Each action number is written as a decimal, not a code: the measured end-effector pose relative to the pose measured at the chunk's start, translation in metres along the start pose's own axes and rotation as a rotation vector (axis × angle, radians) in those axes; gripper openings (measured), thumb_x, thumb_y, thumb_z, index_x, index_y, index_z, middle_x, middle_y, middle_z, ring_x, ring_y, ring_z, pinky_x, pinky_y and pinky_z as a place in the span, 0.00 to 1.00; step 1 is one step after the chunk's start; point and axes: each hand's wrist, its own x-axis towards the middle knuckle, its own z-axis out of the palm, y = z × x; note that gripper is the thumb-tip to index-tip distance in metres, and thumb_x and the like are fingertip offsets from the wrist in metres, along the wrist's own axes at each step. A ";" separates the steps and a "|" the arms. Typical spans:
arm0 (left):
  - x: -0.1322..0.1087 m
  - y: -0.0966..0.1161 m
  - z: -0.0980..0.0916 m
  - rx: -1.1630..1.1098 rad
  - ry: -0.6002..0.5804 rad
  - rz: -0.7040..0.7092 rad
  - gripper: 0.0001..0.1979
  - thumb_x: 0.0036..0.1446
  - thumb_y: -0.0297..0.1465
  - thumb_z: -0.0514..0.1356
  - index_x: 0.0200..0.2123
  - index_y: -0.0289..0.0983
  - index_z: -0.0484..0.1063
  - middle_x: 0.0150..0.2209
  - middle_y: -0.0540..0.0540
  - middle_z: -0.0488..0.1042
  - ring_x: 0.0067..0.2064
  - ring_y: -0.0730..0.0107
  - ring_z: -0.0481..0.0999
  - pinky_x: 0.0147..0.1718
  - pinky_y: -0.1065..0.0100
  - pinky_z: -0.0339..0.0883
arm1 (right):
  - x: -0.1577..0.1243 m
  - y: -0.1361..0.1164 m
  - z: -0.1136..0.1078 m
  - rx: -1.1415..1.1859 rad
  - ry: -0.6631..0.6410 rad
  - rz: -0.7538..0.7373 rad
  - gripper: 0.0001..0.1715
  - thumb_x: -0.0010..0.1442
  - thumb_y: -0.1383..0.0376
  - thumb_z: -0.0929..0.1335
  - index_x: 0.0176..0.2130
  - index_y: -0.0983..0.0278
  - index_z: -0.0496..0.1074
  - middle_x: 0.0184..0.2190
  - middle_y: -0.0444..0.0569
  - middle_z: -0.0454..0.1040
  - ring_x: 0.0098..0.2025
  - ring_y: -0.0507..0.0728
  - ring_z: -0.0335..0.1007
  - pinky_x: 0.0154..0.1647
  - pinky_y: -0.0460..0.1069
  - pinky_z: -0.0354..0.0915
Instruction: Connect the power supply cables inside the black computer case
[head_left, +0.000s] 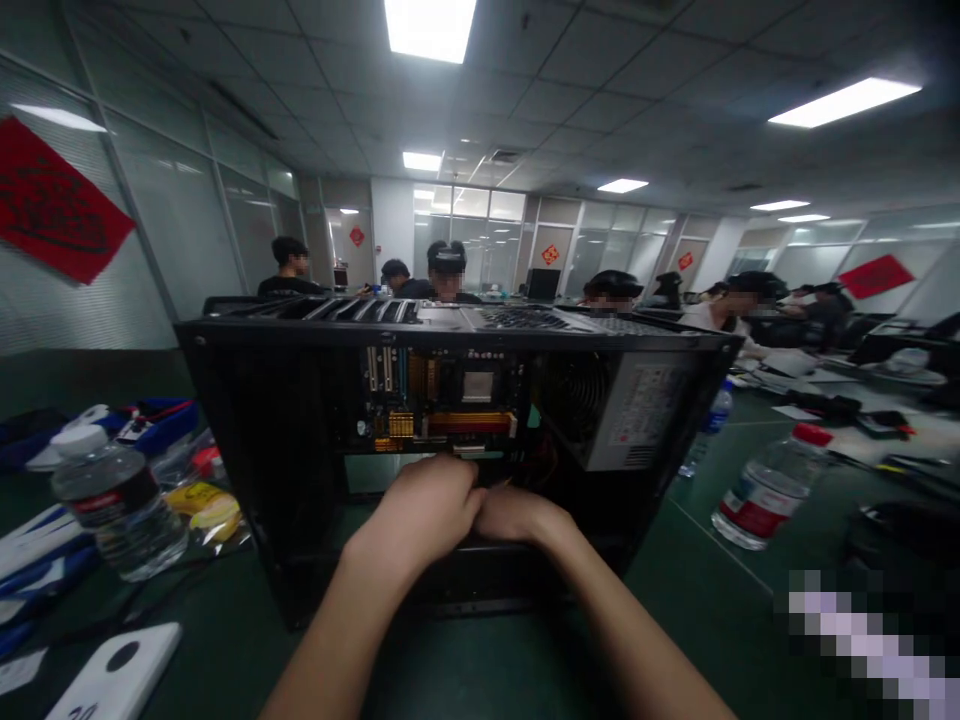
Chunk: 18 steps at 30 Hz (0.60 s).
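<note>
A black computer case (pixel 457 340) lies open towards me on the table. Inside it, a motherboard (pixel 442 400) shows slots, a processor socket and yellow-orange parts. To the right sits a grey power supply (pixel 637 410) with a fan grille. My left hand (pixel 424 500) reaches into the case just below the motherboard, its fingers curled. Close against it is my right hand (pixel 514 512), also reaching in and bent inward. The fingertips of both hands are hidden, so what they touch or hold does not show.
Left of the case stand a water bottle (pixel 116 500), a yellow packet (pixel 206 505) and a white slab (pixel 112 675). A red-capped bottle (pixel 772 490) and another bottle (pixel 709 425) are on the right. Several people sit beyond the case.
</note>
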 end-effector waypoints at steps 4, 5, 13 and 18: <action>-0.004 -0.005 -0.007 -0.046 0.139 -0.044 0.14 0.63 0.37 0.53 0.43 0.39 0.76 0.41 0.39 0.79 0.44 0.56 0.78 0.44 0.61 0.68 | -0.005 -0.002 -0.004 0.303 0.286 0.036 0.22 0.64 0.61 0.59 0.29 0.68 0.76 0.29 0.54 0.78 0.32 0.56 0.73 0.28 0.45 0.57; -0.004 -0.006 -0.009 -0.068 0.180 -0.054 0.15 0.64 0.37 0.53 0.45 0.39 0.75 0.43 0.39 0.79 0.46 0.56 0.78 0.46 0.61 0.67 | -0.005 -0.002 -0.005 0.410 0.362 0.029 0.25 0.65 0.58 0.59 0.25 0.68 0.73 0.24 0.51 0.75 0.28 0.54 0.69 0.26 0.45 0.54; 0.002 -0.002 -0.018 -0.334 0.445 -0.031 0.18 0.62 0.39 0.54 0.52 0.39 0.71 0.53 0.40 0.75 0.54 0.55 0.73 0.54 0.60 0.63 | -0.020 -0.002 -0.035 1.222 0.675 -0.252 0.31 0.57 0.43 0.65 0.18 0.61 0.55 0.14 0.36 0.48 0.18 0.48 0.43 0.21 0.46 0.45; -0.005 0.000 -0.030 -0.623 0.253 0.044 0.21 0.64 0.44 0.51 0.32 0.36 0.75 0.30 0.45 0.77 0.36 0.64 0.75 0.38 0.68 0.68 | -0.060 -0.026 -0.061 1.365 0.458 -0.461 0.31 0.60 0.45 0.65 0.17 0.62 0.57 0.13 0.38 0.55 0.17 0.48 0.54 0.21 0.45 0.54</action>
